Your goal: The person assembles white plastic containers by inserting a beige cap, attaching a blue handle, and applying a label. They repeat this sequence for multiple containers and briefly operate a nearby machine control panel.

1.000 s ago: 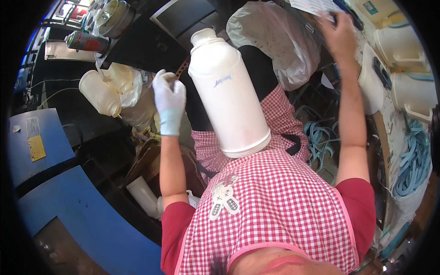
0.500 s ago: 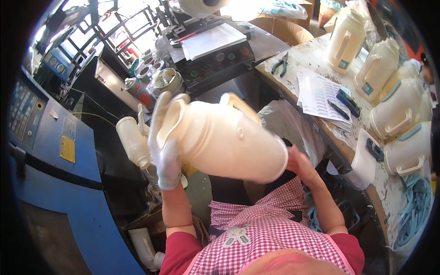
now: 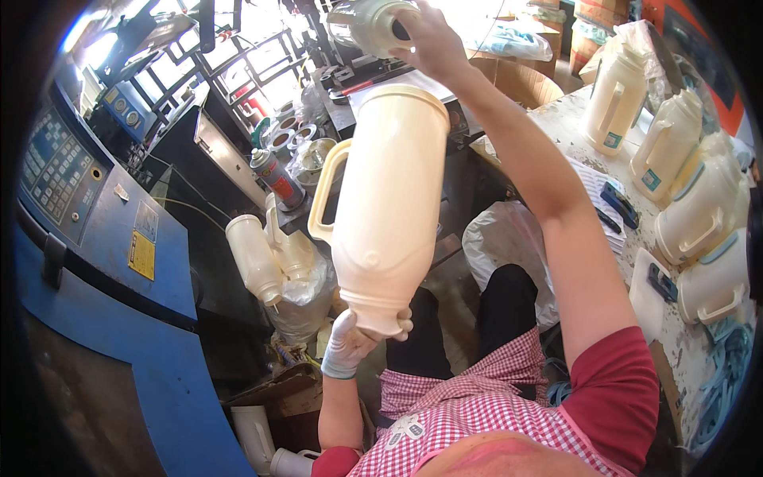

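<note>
My left hand (image 3: 350, 343), in a white glove, is closed around the neck of a cream plastic jug body (image 3: 393, 199). The jug is held upside down before me, its broad base up and its handle to the left. My right hand (image 3: 437, 49) is bare and stretched far forward over the machine. Its fingers grip the end of a second pale jug body (image 3: 362, 28), beside a dark round opening. That jug lies on its side at the top edge, partly cut off from view.
Blue machine cabinet (image 3: 151, 318) on the left. Two jug bodies (image 3: 254, 258) rest on a plastic bag near a spray can (image 3: 278, 179). At right, a worn workbench (image 3: 572, 127) bears several jugs (image 3: 616, 99), papers and blue straps (image 3: 723, 381). An open carton (image 3: 266, 389) stands low left.
The jug in my left hand has swung from lying across to upside down, base up. My right hand has left its base and reached forward to the jug on the machine.
</note>
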